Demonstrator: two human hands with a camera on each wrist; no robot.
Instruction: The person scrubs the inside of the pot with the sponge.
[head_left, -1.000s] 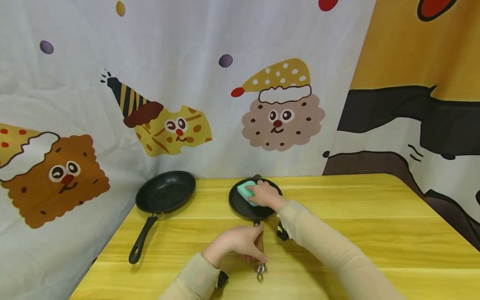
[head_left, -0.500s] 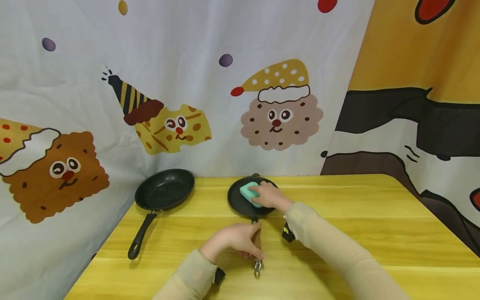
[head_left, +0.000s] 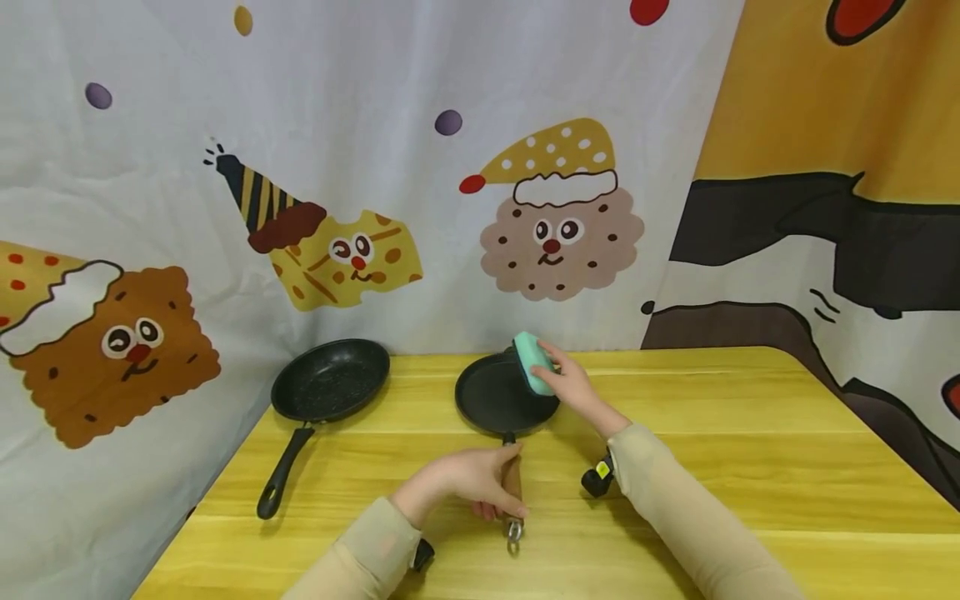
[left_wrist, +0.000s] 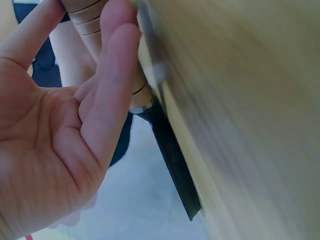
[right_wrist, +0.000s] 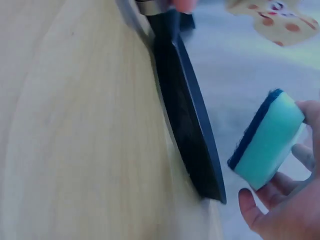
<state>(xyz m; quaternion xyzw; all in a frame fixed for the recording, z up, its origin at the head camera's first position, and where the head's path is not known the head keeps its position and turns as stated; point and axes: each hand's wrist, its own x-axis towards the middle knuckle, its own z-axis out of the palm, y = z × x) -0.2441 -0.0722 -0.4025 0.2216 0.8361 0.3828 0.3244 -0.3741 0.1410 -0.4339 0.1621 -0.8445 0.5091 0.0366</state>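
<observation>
A small flat black frying pan (head_left: 491,396) lies on the table with its wooden handle (head_left: 512,479) pointing toward me. My left hand (head_left: 472,483) grips that handle; the left wrist view shows fingers curled round the ringed wood (left_wrist: 90,30). Above the pan's right rim, my right hand (head_left: 573,387) pinches a mint-green sponge (head_left: 534,362) with a dark scouring side. The right wrist view shows the sponge (right_wrist: 270,142) between thumb and fingers, tilted and apart from the pan (right_wrist: 187,115).
A larger, deeper black frying pan (head_left: 330,383) stands at the table's left edge, its black handle (head_left: 285,475) angled toward me. Behind the yellow wooden table (head_left: 712,467) hangs a cartoon-printed curtain (head_left: 450,317). A dark knob-like piece shows behind the small pan.
My right hand has lifted the sponge off the small pan's surface and moved it right, turning it more upright. My left hand keeps its grip on the handle.
</observation>
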